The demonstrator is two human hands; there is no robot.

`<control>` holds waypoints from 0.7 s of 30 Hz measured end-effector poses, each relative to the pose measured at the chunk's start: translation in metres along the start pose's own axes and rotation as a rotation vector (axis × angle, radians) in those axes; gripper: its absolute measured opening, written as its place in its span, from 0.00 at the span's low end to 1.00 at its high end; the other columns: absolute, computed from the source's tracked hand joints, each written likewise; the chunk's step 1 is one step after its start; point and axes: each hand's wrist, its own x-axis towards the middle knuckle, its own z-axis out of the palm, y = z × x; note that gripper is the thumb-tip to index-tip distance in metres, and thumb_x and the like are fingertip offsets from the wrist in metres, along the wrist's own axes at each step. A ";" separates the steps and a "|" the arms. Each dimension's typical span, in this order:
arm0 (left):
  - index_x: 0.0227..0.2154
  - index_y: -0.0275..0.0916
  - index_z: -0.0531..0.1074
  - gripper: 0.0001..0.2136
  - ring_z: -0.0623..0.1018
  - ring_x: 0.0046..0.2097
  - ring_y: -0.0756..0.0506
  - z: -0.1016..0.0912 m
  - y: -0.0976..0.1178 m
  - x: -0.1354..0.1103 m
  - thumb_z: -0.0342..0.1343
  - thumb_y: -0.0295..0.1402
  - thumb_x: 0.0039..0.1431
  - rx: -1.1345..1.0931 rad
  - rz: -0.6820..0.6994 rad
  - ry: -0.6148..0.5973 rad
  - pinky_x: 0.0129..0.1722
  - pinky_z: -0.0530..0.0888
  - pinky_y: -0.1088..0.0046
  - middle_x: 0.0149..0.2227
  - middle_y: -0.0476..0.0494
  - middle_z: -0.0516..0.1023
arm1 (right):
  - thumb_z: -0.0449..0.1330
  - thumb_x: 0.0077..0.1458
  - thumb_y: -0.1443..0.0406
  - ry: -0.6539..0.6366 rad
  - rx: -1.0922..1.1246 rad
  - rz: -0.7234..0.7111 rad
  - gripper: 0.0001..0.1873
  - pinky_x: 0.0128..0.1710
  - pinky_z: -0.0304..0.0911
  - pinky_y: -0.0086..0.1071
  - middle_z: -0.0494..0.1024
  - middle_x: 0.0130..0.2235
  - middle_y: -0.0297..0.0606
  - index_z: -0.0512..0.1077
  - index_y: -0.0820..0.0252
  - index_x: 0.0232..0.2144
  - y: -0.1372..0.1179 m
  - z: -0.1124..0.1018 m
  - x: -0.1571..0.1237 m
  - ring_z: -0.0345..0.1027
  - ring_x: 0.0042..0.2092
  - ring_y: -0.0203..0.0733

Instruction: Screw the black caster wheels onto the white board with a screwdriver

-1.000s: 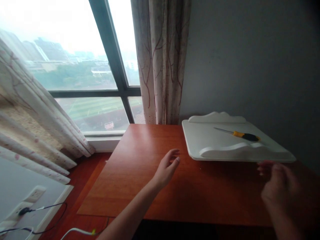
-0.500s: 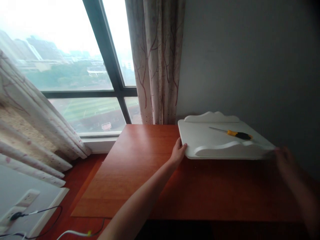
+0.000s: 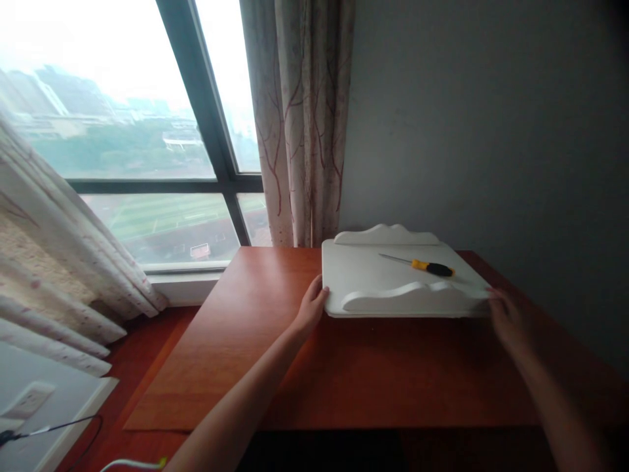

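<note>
Red-brown worktop (image 3: pixel 236 354): white tray (image 3: pixel 358 272) toward its far edge, one o'clock; wood extending toward nine and six. Left hand (image 3: pixel 312 305): gripping tray edge, nine o'clock. Right hand (image 3: pixel 506 314), blurred: gripping opposite edge, three o'clock. Screwdriver (image 3: pixel 432 269), yellow-black: between scalloped rails (image 3: pixel 417 301), tip toward nine.

The board (image 3: pixel 356 269) is white, the screwdriver (image 3: pixel 420 265) yellow and black, the curtain (image 3: pixel 304 131) branch-patterned

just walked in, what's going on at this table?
Someone is handling a white tray. The left-hand grip is on its left edge; the right-hand grip, blurred, is at its right end. A screwdriver lies on the tray between its wavy rails. The tray is over the table; can't tell if it's lifted.
</note>
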 end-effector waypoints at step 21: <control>0.61 0.39 0.70 0.33 0.72 0.62 0.34 -0.114 0.060 -0.101 0.65 0.48 0.54 0.056 -0.174 0.200 0.62 0.69 0.59 0.61 0.38 0.74 | 0.45 0.65 0.46 -0.123 0.210 -0.136 0.31 0.63 0.59 0.55 0.73 0.59 0.52 0.74 0.60 0.53 -0.099 -0.045 -0.124 0.61 0.64 0.59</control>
